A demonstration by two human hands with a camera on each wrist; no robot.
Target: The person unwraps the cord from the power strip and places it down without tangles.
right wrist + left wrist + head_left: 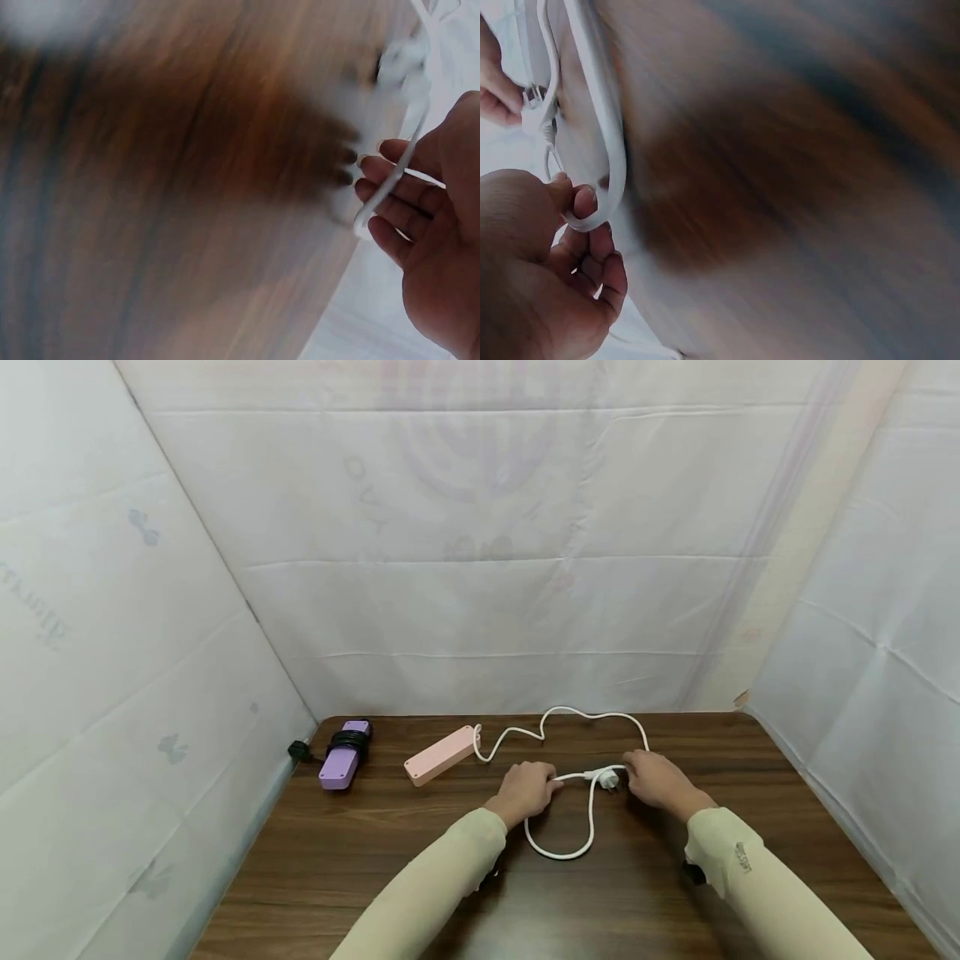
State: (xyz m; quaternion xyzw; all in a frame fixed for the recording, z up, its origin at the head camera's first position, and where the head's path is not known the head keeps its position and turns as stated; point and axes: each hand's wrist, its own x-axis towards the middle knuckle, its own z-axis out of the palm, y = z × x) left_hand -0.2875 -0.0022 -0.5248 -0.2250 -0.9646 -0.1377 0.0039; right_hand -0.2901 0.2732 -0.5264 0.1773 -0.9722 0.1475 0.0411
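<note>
One white plug [608,778] is between left hand [525,789] and right hand [656,780], both holding its cord [592,818].

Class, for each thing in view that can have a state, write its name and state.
Purple strip: lying on the table, cord-wrapped.
Black cord: wound round the purple strip.
Black plug: unplugged.
Pink strip: lying on the table, unwrapped.
White cord: unwound, bent loosely.
White plug: unplugged.
Left grip: pinching white cord.
Right grip: holding white cord.

Your cord [604,97], plug [608,779]: white | your sleeves [431,878]: pale cream | long box [442,755]: pink | other box [340,768]: purple | its wire [347,741]: black | table [352,860]: brown, dark stripes
</note>
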